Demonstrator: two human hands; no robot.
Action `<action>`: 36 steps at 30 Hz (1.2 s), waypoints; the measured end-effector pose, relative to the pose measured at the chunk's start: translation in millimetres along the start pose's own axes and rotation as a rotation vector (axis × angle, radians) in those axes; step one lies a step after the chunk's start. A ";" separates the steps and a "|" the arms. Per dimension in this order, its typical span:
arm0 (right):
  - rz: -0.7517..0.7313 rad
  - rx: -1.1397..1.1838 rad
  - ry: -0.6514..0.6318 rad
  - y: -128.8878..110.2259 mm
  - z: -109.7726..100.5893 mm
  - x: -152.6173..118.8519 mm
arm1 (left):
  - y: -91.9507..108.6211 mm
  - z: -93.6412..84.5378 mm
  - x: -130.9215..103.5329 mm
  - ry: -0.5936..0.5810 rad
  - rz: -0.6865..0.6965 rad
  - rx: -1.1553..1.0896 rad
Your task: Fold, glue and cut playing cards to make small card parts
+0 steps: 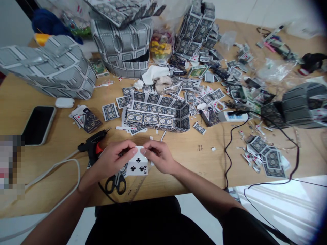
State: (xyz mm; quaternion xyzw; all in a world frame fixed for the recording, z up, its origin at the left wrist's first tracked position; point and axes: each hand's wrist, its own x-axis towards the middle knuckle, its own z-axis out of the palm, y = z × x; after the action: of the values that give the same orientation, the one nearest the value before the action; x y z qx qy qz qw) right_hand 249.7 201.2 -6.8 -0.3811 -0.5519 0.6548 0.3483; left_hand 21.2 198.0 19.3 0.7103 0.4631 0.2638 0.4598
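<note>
A five of clubs playing card [138,167] is held upright near the table's front edge, its face towards me. My left hand [114,154] pinches its upper left corner between thumb and fingers. At the upper right corner, my right hand [159,156] grips the same card. The card looks bent across its upper part. Black-handled scissors [116,183] lie just below my left hand, beside a clear ruler [138,189]. Beyond my hands stands an open rectangular box made of folded cards [158,114]. A black glue gun [94,144] rests left of my left hand.
A phone [39,125], white case [64,102] and card pack [89,120] lie left. Large woven card pieces [122,44] stand behind. Loose cards [272,158] and a black cable [231,136] lie right, with a power strip [233,116]. A white cable [78,173] crosses the left.
</note>
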 end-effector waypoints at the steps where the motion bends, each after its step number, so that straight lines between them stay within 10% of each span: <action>1: 0.005 0.009 -0.008 0.4 -0.2 -0.2 | 0.2 -0.5 -0.3 -0.006 -0.004 -0.007; 28: 0.088 0.124 0.242 -3.4 -1.9 11.9 | -8.6 4.5 -0.5 0.060 0.135 -0.118; 36: 0.059 0.136 0.155 -5.9 -1.7 10.2 | -6.2 14.5 4.1 0.198 -0.071 -0.246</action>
State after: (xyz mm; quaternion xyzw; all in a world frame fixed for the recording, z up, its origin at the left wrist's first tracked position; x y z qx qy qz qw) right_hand 246.7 211.8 -2.3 -0.4222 -0.4660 0.6693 0.3958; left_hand 32.0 196.7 7.2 0.6025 0.4951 0.3708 0.5043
